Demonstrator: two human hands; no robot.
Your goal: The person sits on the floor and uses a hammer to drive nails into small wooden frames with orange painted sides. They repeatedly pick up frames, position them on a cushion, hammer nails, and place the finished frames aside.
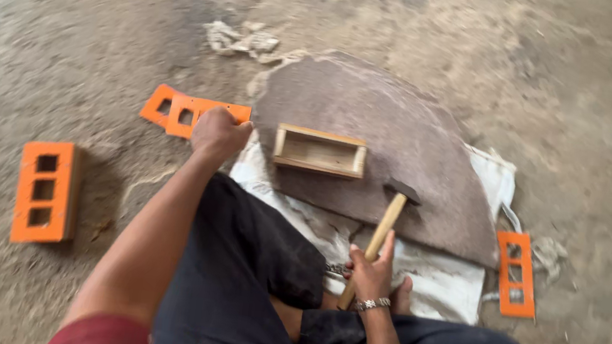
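My left hand (217,132) reaches out to the flat orange frames (189,112) lying on the dirt floor and closes over the edge of one. My right hand (372,269), with a bracelet at the wrist, grips the wooden handle of a hammer (387,225). The hammer's dark head rests on a brown half-round slab (395,140). A small open wooden box frame (319,151) sits on that slab between my two hands. I sit on the ground with my legs in dark trousers.
An orange block mould with three holes (47,191) lies at the left. Another orange frame (517,273) lies at the right by a white sack (448,279) under the slab. Pale crumpled scraps (244,38) lie beyond the slab.
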